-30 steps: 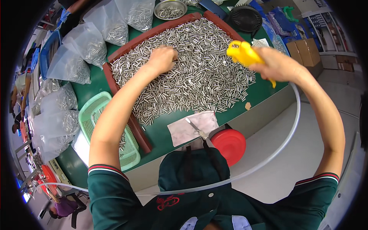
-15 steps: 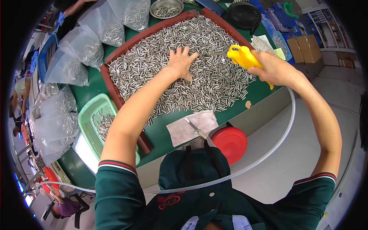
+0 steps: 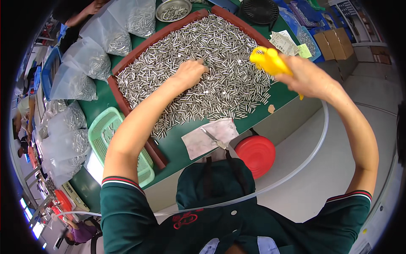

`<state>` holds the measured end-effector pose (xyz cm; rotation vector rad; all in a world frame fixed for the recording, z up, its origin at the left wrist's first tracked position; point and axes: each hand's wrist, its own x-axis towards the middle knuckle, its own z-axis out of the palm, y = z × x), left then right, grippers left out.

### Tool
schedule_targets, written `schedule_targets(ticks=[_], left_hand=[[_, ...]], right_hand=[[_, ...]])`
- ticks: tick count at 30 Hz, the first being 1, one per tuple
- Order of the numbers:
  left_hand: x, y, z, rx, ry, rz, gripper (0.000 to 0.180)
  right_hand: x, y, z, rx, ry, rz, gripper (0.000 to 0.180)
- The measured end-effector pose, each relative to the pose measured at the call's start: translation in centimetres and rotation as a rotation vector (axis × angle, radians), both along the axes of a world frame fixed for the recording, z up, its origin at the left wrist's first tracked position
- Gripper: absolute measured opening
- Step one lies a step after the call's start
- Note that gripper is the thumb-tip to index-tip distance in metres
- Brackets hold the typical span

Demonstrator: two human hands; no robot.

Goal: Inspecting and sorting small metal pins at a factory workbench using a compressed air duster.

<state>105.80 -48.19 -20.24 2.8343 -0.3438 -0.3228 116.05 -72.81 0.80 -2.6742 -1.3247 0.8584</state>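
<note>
A thick layer of short metal pins (image 3: 228, 95) covers the green table within a brown-red frame. Over the middle of it, my left hand (image 3: 191, 74) rests with its fingers curled down; whatever they hold is hidden. My right hand (image 3: 311, 76) is wrapped round a yellow air blow gun (image 3: 270, 62) above the right side of the pins. The gun's thin nozzle points left toward my left hand. A clear hose (image 3: 315, 150) hangs below the right hand and curves across my front.
Brown-red rails (image 3: 158, 37) edge the pins. At left stand a green basket (image 3: 111, 111) and several clear bags of pins (image 3: 117, 42). A metal bowl (image 3: 173, 5) and black fan (image 3: 259, 10) are behind. Near the front edge lies tweezers (image 3: 211, 137) on a cloth (image 3: 193, 144); a red stool (image 3: 256, 156) is below.
My left hand has gone from spread fingers to curled ones and shifted slightly left. The right hand still holds the blow gun in nearly the same place. The view has shifted slightly.
</note>
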Motion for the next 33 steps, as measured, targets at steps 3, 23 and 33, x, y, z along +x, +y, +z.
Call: schedule_targets(ticks=[3,23,33], left_hand=[[-1.2,0.4,1.2,0.003,-0.019,0.007,0.035],[1.2,-5.8,0.5,0.085,0.086,-0.01,0.107],[1.7,-4.2,-0.5,0.182,-0.044,-0.11,0.033]], right_hand=[[0.6,-0.8,0.2,-0.022,-0.013,-0.088,0.032],[-0.6,-0.9,0.4,-0.123,-0.021,-0.08,0.029],[-1.2,-3.1,0.0,-0.095,-0.016,-0.11,0.031]])
